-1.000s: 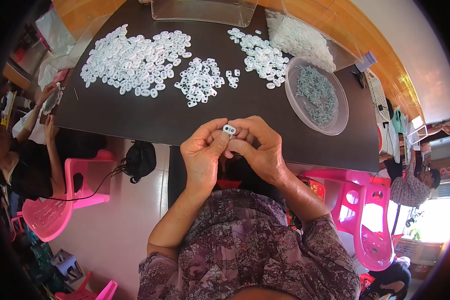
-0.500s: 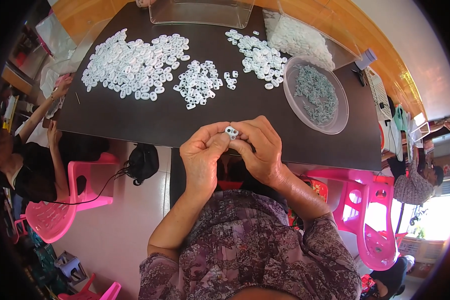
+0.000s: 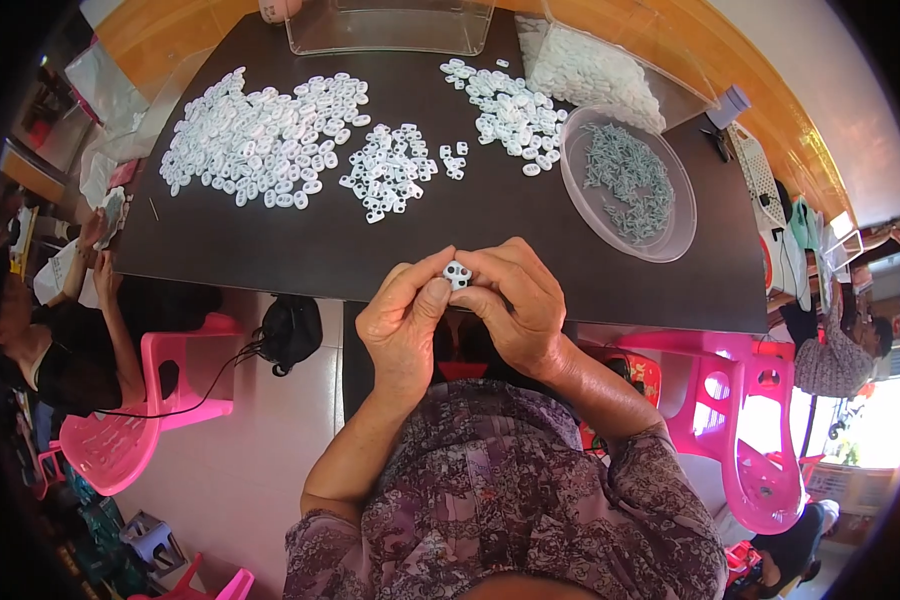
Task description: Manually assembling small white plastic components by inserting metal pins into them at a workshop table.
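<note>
Between my fingertips, just over the near table edge, is a small white plastic piece with dark round holes point(image 3: 457, 272). My left hand point(image 3: 407, 315) pinches it from the left with thumb and forefinger. On the other side, my right hand point(image 3: 515, 300) grips it with thumb and fingers. Whether it is one part or several together I cannot make out. Beyond my hands lies a pile of small white pieces with holes point(image 3: 390, 170), and a few similar pieces point(image 3: 454, 160) sit apart to its right.
White oval pieces form a large pile point(image 3: 260, 140) at left and a smaller one point(image 3: 510, 115) at right. A round clear tub point(image 3: 677, 235) holds grey-green screw-like pieces. Behind stand a bag of white pieces point(image 3: 590, 70) and a clear bin point(image 3: 390, 40). Pink chairs point(image 3: 120, 445) flank me; a person sits at left.
The white piece has been tilted between my fingers, so its holes show differently. Both hands keep their grip in nearly the same place. The view has shifted slightly.
</note>
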Motion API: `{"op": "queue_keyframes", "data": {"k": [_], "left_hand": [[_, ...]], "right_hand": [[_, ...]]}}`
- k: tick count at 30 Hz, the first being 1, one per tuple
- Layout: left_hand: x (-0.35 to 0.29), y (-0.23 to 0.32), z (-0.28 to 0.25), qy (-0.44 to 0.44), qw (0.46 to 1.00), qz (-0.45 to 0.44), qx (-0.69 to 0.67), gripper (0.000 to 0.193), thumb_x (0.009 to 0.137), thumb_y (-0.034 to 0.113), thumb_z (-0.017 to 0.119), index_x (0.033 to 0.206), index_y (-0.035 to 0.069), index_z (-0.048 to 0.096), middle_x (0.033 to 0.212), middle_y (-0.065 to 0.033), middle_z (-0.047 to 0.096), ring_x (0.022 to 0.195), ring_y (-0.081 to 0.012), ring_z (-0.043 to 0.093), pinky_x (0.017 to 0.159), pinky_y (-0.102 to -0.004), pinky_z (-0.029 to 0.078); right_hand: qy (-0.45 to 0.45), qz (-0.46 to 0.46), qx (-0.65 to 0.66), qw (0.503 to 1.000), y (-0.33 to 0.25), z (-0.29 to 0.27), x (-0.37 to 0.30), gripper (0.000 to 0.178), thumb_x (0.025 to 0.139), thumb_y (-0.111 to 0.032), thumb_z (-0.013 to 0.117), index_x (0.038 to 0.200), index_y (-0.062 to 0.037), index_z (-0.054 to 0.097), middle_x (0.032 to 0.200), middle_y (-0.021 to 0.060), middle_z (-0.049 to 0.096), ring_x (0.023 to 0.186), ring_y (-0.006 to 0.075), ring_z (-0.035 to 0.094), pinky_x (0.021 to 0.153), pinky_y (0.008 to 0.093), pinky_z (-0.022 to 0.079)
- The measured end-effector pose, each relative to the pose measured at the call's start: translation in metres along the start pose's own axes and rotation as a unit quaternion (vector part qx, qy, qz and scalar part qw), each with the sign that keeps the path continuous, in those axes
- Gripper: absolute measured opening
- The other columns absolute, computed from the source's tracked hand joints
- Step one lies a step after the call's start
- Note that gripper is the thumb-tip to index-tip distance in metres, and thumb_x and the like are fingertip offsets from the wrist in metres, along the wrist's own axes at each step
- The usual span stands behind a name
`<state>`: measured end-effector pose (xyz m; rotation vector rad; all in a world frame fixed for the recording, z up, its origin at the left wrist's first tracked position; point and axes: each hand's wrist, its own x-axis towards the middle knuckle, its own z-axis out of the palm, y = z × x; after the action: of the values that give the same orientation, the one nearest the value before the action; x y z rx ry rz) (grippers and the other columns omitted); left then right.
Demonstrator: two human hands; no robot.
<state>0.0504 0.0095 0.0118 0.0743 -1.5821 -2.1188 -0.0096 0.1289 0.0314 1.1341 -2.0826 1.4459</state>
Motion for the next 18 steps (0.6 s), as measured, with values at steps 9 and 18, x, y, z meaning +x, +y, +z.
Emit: {"op": "queue_keyframes", "data": {"k": [9, 18], "left_hand": [[-0.007, -0.002, 0.009, 0.052, 0.997, 0.058, -0.017, 0.021, 0.090, 0.012, 0.058, 0.104, -0.003, 0.062, 0.086, 0.0011, 0.054, 0.076, -0.0050, 0.046, 0.071, -0.0179, 0.038], [-0.005, 0.005, 0.012, 0.075, 0.996, 0.034, -0.038, 0.019, 0.091, 0.011, 0.055, 0.102, -0.003, 0.061, 0.090, -0.0011, 0.057, 0.079, -0.0053, 0.049, 0.072, -0.0183, 0.040]], "right_hand": [[0.037, -0.056, 0.010, 0.998, -0.003, 0.008, 0.000, 0.029, 0.068, 0.005, 0.069, 0.097, 0.0044, 0.062, 0.083, 0.0111, 0.062, 0.068, 0.0197, 0.056, 0.057, 0.0277, 0.044], [0.028, -0.009, 0.021, 0.999, -0.008, 0.011, 0.000, 0.028, 0.070, 0.002, 0.070, 0.098, 0.0032, 0.061, 0.081, 0.0090, 0.060, 0.065, 0.0164, 0.052, 0.056, 0.0260, 0.043]]}}
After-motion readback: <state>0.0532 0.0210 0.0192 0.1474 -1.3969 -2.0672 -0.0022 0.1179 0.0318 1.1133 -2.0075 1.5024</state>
